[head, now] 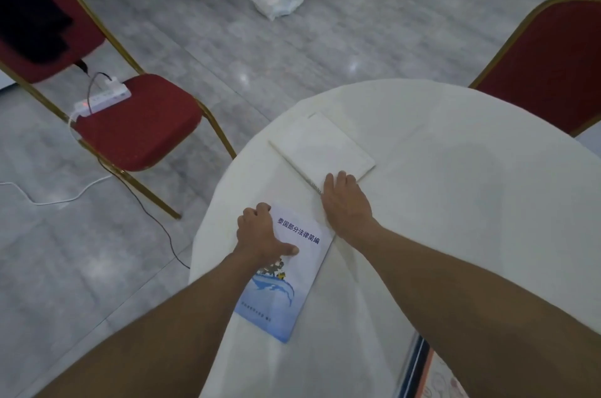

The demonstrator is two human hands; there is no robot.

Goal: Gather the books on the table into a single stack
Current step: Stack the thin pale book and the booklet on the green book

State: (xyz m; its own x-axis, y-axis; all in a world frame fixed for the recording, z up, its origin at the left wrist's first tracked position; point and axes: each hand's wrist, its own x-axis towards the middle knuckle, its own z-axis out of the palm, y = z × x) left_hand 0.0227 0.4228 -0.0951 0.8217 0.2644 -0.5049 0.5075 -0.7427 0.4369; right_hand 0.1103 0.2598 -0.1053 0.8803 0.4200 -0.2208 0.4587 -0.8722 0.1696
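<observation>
Books unstacked | blue book (292, 280) near table (455, 202) edge, left hand (260, 235) gripping its corner | white book (322, 145) just beyond, right hand (344, 202) flat on its near end | stacking remains.

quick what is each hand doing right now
Left hand: gripping the far left edge of the blue and white book.
Right hand: open, fingertips on the near corner of the white book.
</observation>
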